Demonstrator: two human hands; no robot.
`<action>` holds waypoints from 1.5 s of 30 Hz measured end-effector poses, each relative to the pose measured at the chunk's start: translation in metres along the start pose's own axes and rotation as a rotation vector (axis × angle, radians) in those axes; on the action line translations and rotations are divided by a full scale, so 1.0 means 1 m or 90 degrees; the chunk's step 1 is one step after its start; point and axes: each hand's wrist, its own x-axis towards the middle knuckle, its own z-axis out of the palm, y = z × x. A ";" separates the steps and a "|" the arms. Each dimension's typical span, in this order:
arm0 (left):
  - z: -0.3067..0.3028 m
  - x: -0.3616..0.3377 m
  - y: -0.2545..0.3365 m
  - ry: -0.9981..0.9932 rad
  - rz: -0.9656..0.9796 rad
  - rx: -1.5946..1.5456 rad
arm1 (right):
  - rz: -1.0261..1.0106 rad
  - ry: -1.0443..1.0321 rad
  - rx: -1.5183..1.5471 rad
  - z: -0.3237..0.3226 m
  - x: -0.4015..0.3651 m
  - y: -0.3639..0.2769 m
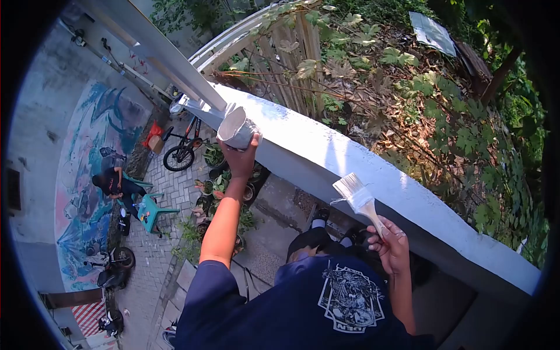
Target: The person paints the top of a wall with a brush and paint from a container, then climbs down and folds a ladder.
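My left hand [242, 156] is wrapped round a whitish paint cup [234, 128], its open top tilted toward me. The cup is at the near edge of a white-topped wall [315, 137], close to the foot of a pale metal post [198, 87]. In my right hand [389, 242] is a paintbrush [359, 201], gripped by its wooden handle. White paint coats its bristles, which point up and left and overlap the wall top in this view.
Vines and dry leaves [402, 111] lie beyond the wall. Potted plants [213, 192] stand below on the left. Farther off are a bicycle [184, 149], a person [114, 184] seated by a green table [150, 213], a motorcycle [115, 268] and a painted mural wall [87, 157].
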 end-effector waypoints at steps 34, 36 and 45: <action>0.012 0.062 -0.065 -0.023 0.051 0.070 | 0.051 -0.030 -0.097 0.022 0.014 0.021; 0.012 0.062 -0.066 -0.029 0.057 0.080 | 0.053 -0.034 -0.094 0.024 0.015 0.020; 0.008 0.058 -0.062 -0.038 0.022 0.049 | 0.096 -0.103 -0.080 0.035 0.025 0.018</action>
